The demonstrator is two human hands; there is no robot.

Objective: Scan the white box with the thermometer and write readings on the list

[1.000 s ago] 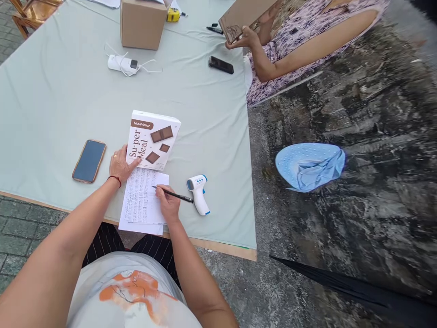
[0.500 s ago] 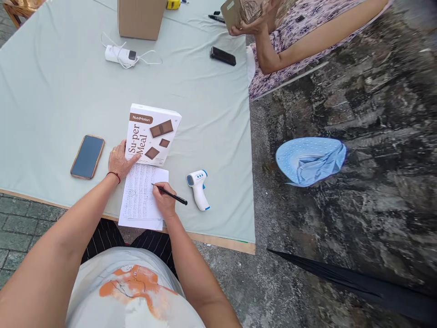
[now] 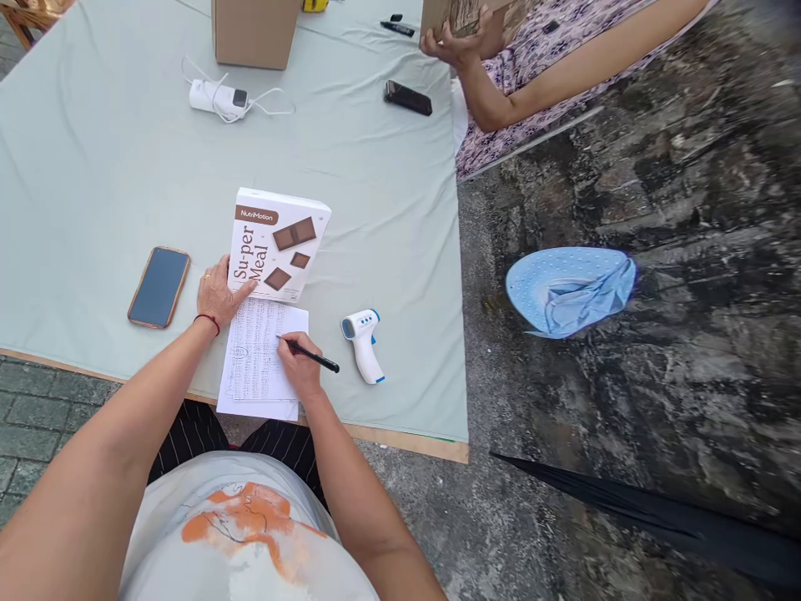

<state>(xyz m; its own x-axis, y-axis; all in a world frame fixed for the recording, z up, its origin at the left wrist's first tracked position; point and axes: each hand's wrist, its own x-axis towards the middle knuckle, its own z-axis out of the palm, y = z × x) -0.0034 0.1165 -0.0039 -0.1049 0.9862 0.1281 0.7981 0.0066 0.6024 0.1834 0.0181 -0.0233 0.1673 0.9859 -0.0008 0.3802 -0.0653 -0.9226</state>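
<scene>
My left hand (image 3: 220, 292) grips the lower left corner of a white box (image 3: 279, 246) printed "Su-per Meal", its thumb across the front and some fingers hidden at the side. My right hand (image 3: 300, 363) is closed around a black pen (image 3: 319, 359), whose tip meets a sheet of paper (image 3: 259, 359) covered in rows of small print. Another white sheet shows beneath it, and the box rests against the paper's top edge. Right of my right hand lies a white and blue infrared thermometer (image 3: 364, 346). A smartphone (image 3: 158, 287) in a brown case lies left of my left hand.
Farther back on the cloth-covered table (image 3: 125, 184) are a cardboard box (image 3: 255, 33), a white device with a cable (image 3: 219, 96), a black case (image 3: 408, 98) and a marker (image 3: 397, 28). A co-worker's hand (image 3: 460, 46) holds a box. A blue hat (image 3: 569, 288) lies off the table's right side.
The co-worker's box has turned and shifted slightly right, with the hand's fingers now spread on it. My pen's rear end has swung slightly left; my left hand stays on the white box.
</scene>
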